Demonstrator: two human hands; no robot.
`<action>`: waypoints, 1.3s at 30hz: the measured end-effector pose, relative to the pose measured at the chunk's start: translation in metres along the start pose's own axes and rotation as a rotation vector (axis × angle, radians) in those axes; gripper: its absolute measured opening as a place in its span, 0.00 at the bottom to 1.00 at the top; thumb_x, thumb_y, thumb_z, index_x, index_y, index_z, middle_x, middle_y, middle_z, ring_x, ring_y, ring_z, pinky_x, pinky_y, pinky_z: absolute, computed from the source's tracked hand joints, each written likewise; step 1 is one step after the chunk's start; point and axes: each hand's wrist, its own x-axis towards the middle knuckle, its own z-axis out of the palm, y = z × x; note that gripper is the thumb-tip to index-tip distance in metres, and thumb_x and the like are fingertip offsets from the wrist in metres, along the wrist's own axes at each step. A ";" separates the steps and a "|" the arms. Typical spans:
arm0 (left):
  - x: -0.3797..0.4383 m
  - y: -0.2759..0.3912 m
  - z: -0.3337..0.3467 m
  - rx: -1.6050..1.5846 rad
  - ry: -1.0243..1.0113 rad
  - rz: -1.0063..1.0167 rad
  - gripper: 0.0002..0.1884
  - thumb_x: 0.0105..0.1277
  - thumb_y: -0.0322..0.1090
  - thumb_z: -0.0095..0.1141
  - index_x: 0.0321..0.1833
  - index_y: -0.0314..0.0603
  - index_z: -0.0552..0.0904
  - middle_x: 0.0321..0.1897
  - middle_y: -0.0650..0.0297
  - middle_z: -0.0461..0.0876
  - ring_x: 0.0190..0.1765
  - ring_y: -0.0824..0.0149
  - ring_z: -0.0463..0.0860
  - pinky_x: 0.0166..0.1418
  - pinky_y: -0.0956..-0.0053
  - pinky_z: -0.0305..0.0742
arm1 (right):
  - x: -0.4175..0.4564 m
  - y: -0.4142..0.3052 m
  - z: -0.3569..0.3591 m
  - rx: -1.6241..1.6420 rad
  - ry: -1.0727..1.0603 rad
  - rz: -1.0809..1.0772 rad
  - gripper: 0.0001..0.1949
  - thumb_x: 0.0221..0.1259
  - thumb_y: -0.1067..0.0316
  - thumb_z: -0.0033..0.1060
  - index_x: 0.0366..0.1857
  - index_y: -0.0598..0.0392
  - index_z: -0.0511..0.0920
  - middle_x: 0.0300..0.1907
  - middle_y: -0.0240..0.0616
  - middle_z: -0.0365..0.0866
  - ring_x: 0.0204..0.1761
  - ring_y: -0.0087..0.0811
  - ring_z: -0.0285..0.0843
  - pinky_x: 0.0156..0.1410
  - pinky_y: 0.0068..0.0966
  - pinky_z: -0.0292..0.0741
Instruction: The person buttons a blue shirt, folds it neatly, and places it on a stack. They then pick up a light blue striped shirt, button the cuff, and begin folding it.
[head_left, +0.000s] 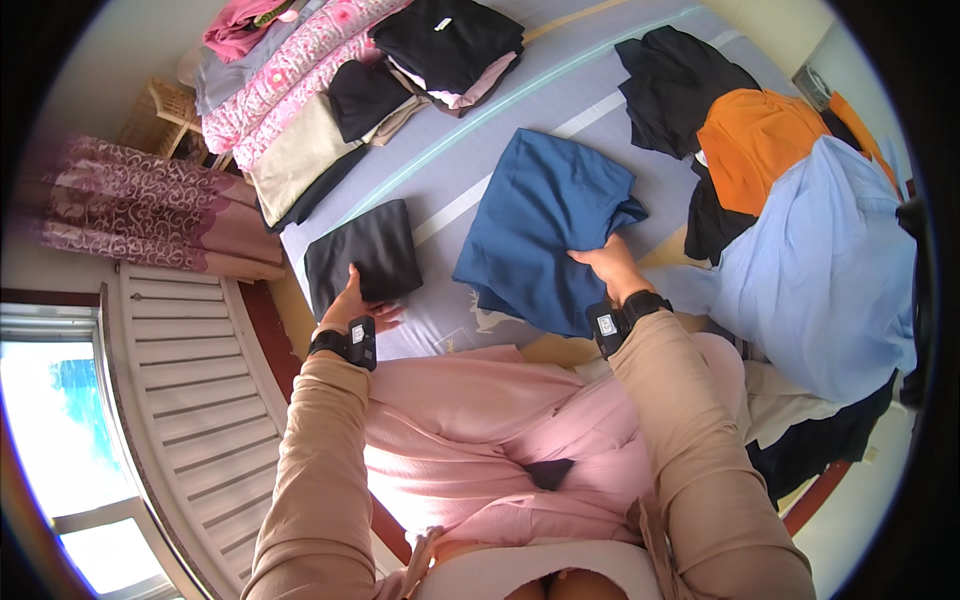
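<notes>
My left hand (360, 304) rests on the near edge of a folded black garment (379, 251), thumb on top and the other fingers spread beside it. To the right, a folded blue garment (544, 217) lies on the bed, its right side loose and uneven. My right hand (611, 266) holds its near right edge, thumb on top and the other fingers hidden beneath the cloth. A bare strip of the grey patterned bedsheet (442, 259) separates the two garments. Both wrists wear black bands with small devices.
Folded beige trousers (296, 161) and a stack of black garments (454, 45) lie at the far left, beside a rolled floral quilt (292, 67). Loose black, orange (765, 142) and light blue clothes (817, 277) are heaped at the right. A radiator (202, 397) and window stand at the left.
</notes>
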 end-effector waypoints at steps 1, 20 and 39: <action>0.010 0.002 -0.003 -0.065 -0.010 0.139 0.50 0.62 0.74 0.55 0.72 0.34 0.67 0.67 0.50 0.71 0.71 0.45 0.69 0.76 0.48 0.61 | 0.000 0.001 -0.001 0.017 -0.005 0.007 0.30 0.53 0.79 0.72 0.62 0.67 0.71 0.57 0.48 0.82 0.55 0.41 0.82 0.63 0.35 0.77; 0.013 0.002 0.045 -0.922 -0.077 0.697 0.31 0.58 0.51 0.65 0.63 0.44 0.80 0.63 0.59 0.80 0.66 0.56 0.75 0.73 0.62 0.65 | 0.009 0.009 0.002 -0.032 0.024 0.020 0.30 0.52 0.79 0.73 0.62 0.68 0.72 0.56 0.48 0.82 0.53 0.41 0.83 0.60 0.35 0.79; 0.070 0.078 0.124 0.291 -0.428 0.538 0.27 0.71 0.50 0.61 0.67 0.43 0.76 0.63 0.58 0.80 0.59 0.61 0.82 0.66 0.61 0.76 | 0.002 0.004 0.002 -0.028 0.041 -0.002 0.32 0.48 0.75 0.77 0.61 0.68 0.74 0.54 0.47 0.84 0.52 0.39 0.83 0.61 0.32 0.77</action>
